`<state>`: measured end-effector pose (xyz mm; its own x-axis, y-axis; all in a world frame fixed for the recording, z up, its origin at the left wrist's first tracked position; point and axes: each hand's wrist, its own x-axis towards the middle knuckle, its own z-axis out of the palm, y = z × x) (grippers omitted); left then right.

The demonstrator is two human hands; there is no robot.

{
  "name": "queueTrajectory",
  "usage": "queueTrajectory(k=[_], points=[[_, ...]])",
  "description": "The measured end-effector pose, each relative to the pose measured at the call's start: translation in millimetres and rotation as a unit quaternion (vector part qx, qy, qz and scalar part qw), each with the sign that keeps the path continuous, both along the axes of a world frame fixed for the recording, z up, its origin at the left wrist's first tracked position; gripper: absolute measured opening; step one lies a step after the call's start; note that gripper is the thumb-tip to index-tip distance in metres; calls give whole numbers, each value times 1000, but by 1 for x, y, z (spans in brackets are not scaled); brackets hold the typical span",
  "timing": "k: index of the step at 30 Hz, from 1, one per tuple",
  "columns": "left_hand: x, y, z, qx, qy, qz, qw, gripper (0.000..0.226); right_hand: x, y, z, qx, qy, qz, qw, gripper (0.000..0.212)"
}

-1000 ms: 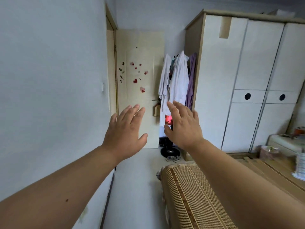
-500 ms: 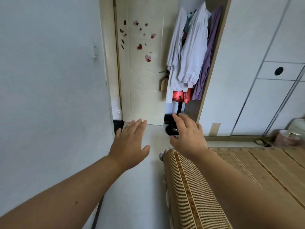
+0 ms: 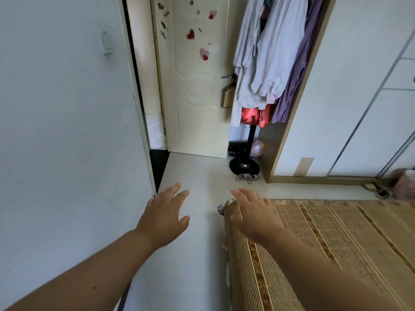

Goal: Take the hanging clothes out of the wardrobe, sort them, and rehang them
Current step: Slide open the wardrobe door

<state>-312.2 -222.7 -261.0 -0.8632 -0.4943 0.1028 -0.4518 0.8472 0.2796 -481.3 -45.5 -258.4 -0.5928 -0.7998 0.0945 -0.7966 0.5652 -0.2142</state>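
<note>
Pale lilac and purple hanging clothes (image 3: 272, 63) droop vertically beside white sliding-door wardrobe (image 3: 350, 97); left hand (image 3: 165, 218), right hand (image 3: 253, 217) outstretched, fingers spread, empty.

Left hand (image 3: 165, 217) and right hand (image 3: 253, 215) are bare, and a small mole (image 3: 93, 288) marks the left forearm (image 3: 74, 281)

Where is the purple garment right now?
Head view, upper right: the purple garment hangs between the pale shirts and the wardrobe.
</note>
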Motion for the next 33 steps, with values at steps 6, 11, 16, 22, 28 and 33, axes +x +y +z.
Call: queueTrajectory(k=[6,11,16,22,28,33], points=[[-58,-71,-22,21,-14,-8,1000,61,-62,-58,-22,27,-17,-13,999,66],[-123,-156,-33,35,-36,-37,998,59,-125,-128,-32,41,-36,-51,997,67],[-188,-236,-30,49,-40,-63,996,61,-177,-198,-31,34,-61,-91,993,66],[-268,-295,-34,52,-52,-78,994,67,-232,-255,-37,48,-67,-102,991,65],[-371,-340,-35,50,-49,-113,991,68,-323,-299,-45,40,-64,-131,988,65],[-472,-380,-27,29,-63,-138,988,68,-416,-336,-46,44,-68,-159,984,66]])
